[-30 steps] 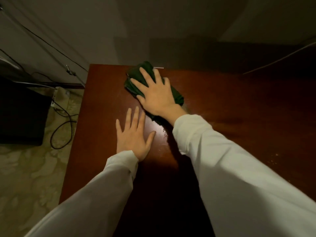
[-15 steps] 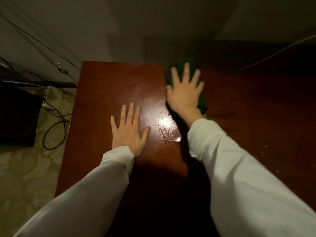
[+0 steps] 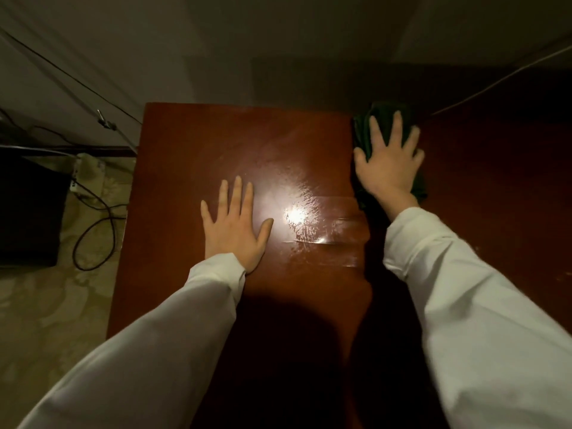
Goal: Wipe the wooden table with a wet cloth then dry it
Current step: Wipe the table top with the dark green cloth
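Glossy reddish-brown wooden table (image 3: pixel 192 156), centre frame; smeared wet streaks catch a glare beside the left hand (image 3: pixel 233 222), which lies flat, fingers straight, holding nothing. Upper right: right hand (image 3: pixel 390 164), fingers spread, presses a crumpled dark green cloth (image 3: pixel 363 128) (soft folds, partly shadowed) against the tabletop.

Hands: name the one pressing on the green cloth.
The right hand, fingers spread flat over the green cloth. The left hand rests on bare table.
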Motion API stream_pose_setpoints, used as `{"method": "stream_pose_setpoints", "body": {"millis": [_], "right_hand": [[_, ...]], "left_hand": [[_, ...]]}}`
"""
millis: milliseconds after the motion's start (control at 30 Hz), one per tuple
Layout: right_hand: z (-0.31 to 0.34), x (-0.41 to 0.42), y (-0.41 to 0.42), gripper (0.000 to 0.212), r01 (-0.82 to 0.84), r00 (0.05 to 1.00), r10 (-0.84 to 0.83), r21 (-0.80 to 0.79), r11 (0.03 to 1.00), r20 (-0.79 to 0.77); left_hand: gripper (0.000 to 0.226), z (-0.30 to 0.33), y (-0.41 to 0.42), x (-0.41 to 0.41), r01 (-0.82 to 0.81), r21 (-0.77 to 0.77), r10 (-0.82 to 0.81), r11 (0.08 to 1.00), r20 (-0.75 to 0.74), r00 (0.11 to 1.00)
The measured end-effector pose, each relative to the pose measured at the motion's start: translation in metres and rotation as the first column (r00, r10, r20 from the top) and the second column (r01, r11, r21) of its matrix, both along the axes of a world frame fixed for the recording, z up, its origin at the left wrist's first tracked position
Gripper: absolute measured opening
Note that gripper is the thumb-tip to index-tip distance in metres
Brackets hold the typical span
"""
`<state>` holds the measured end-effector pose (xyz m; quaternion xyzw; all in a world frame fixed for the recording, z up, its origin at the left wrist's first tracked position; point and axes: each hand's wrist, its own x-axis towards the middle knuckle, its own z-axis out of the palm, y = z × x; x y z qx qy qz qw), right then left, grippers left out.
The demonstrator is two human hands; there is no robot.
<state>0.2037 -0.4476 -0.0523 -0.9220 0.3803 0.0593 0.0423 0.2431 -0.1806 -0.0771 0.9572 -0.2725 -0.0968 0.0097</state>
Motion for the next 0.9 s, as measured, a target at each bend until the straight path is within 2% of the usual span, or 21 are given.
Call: {"method": "stream_pose_setpoints", "body": {"millis": [67,167,267,400,467,567,633,733,900], "right_hand": [[-0.003,-0.008,0.027,0.063,-0.046,0.999,0.046,-0.02,0.999,-0.001],[-0.006,-0.04,0.089,0.063,-0.223,0.974,0.225,-0.038,0.974,0.03],[-0.006,-0.083,0.147,0.063,-0.274,0.959,0.276,-0.04,0.961,0.062],[-0.006,-0.108,0.151,0.06,-0.365,0.928,0.366,-0.027,0.931,0.069],[-0.008,-0.1,0.12,0.059,-0.302,0.951,0.304,-0.045,0.952,0.054],[-0.005,-0.079,0.07,0.057,-0.055,0.998,0.055,-0.035,0.998,0.013],[-0.004,-0.073,0.053,0.059,0.058,0.998,-0.059,-0.018,0.998,-0.027],[-0.006,-0.084,0.075,0.06,0.022,0.999,-0.023,-0.045,0.999,-0.027],[-0.011,-0.147,0.185,0.063,-0.151,0.986,0.154,-0.053,0.987,0.059]], "left_hand": [[0.072,0.0,0.0,0.0,0.002,-0.004,-0.002,1.0,0.005,1.0],[0.069,0.0,0.0,0.0,0.001,0.005,-0.001,1.0,-0.005,1.0],[0.07,0.003,-0.001,-0.001,0.005,0.016,-0.004,1.0,-0.011,1.0],[0.069,0.004,-0.001,-0.001,0.005,0.017,-0.005,1.0,-0.014,1.0],[0.069,0.004,-0.002,-0.001,0.01,0.005,-0.01,1.0,-0.015,1.0],[0.069,0.003,-0.001,0.0,0.014,0.005,-0.014,1.0,-0.002,1.0],[0.069,0.001,0.0,0.0,0.021,-0.001,-0.021,1.0,0.006,1.0],[0.069,0.001,0.001,0.0,0.031,-0.01,-0.03,0.999,0.012,0.999],[0.062,0.005,0.001,-0.004,0.051,-0.068,-0.048,0.996,0.043,0.998]]}}
